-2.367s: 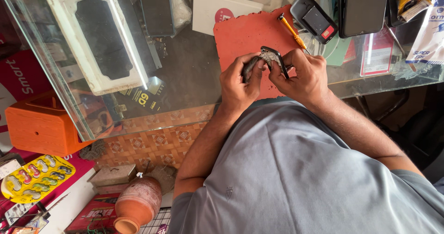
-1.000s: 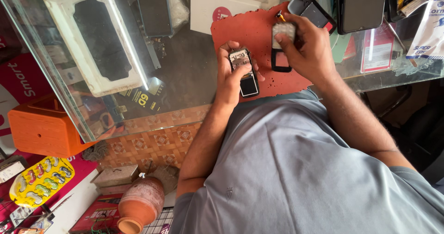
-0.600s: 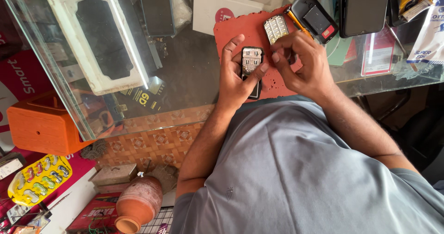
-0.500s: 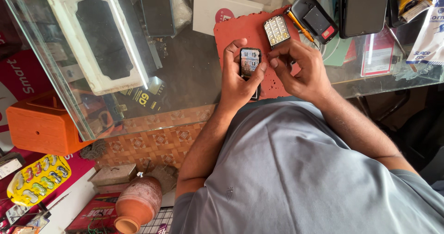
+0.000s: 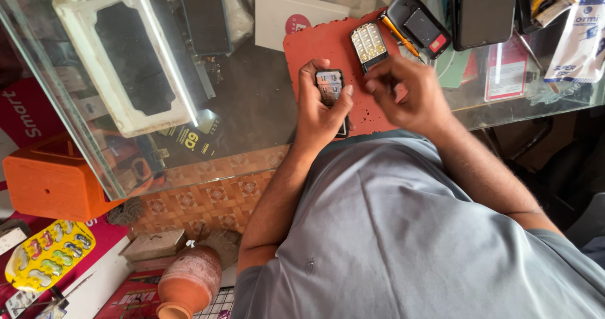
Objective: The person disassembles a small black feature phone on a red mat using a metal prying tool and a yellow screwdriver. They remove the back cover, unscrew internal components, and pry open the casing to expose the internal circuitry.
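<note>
Item: small dark opened keypad phone body [image 5: 329,89], long axis running away from us, clamped upright in our left hand [image 5: 318,114] fingers over the red rubber work mat [image 5: 315,41] on the glass counter [image 5: 252,104]. Our right hand [image 5: 409,98], fingers curled loosely together and empty, hovers just right of it; the detached pale keypad panel [image 5: 369,43] lies beyond

A mat [image 5: 328,45] is laid at the table's [image 5: 252,104] near edge. On it, a keypad piece [image 5: 369,44] is placed beside a small phone [image 5: 329,86] held in the left hand [image 5: 320,111]; the right hand [image 5: 409,95] is just right of it.
</note>
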